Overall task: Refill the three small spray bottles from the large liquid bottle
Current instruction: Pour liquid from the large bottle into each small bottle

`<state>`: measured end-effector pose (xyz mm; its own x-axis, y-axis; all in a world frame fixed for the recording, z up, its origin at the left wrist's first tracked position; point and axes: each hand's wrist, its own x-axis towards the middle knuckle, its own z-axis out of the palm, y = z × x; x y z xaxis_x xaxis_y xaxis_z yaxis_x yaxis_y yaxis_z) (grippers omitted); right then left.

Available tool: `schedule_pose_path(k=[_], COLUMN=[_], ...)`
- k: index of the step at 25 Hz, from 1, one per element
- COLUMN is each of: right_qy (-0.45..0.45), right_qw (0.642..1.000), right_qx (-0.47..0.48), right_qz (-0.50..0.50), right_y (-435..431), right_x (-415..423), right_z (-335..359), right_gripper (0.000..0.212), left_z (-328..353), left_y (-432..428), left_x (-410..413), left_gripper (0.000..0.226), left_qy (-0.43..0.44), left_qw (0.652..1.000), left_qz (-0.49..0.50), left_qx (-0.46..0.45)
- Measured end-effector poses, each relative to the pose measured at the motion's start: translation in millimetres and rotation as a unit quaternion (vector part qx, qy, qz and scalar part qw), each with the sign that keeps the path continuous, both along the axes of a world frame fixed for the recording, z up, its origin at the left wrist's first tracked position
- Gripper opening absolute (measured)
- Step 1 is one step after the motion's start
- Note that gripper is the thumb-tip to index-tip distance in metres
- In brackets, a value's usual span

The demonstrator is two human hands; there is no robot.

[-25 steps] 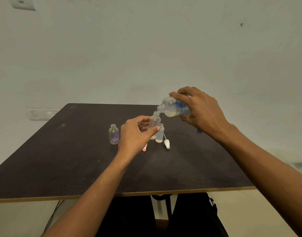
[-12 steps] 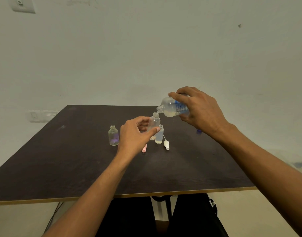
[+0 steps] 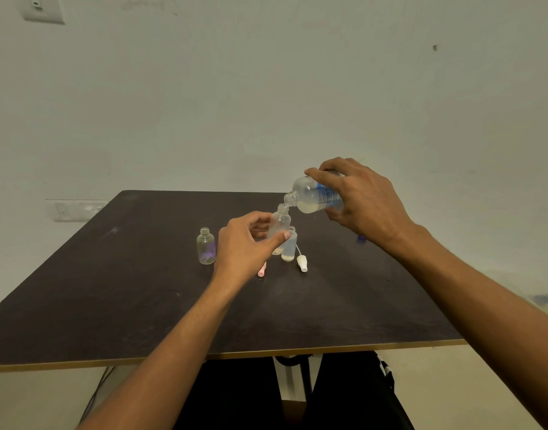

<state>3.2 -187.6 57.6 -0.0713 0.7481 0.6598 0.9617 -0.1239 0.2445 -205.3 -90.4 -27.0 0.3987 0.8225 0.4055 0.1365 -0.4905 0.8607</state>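
Neck over neck: my right hand is wrapped round the large liquid bottle, tipped almost flat, its open mouth right above the mouth of the small spray bottle. My left hand pinches that one, thumb in front, fingers behind. It leans toward the pour; whether its base touches the bench I cannot tell.

Pale liquid sits low in the large bottle, so it should feel light, and its thin clear wall will likely give if I squeeze. Best hold is round the middle, over the blue label, where my right fingers sit. The small one looks light, smooth and easy to knock, so I judge a grip just under its shoulder steadies it best.

Just right of my left thumb stands the 2nd small bottle, a little pale liquid at its bottom, with a white spray cap beside it. Left of my left hand, apart, the 3rd small bottle stands open and looks near empty. A pink cap lies just under my left hand.
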Motion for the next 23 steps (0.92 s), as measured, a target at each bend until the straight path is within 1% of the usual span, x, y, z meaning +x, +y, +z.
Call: schedule_pose_path(k=[6,23], right_qy=[0.000,-0.002], right_qw=[1.000,1.000], right_qx=[-0.003,0.002], right_qz=[-0.002,0.000], right_y=[1.1,0.7], right_x=[1.1,0.4], right_z=[-0.2,-0.6], right_gripper=[0.072,0.070], left_z=[0.1,0.1], left_y=[0.8,1.6], left_x=[0.6,0.6], left_gripper=[0.039,0.042], left_qy=[0.002,0.006], left_qw=[1.000,1.000], left_qz=[0.003,0.007], left_qx=[0.001,0.005])
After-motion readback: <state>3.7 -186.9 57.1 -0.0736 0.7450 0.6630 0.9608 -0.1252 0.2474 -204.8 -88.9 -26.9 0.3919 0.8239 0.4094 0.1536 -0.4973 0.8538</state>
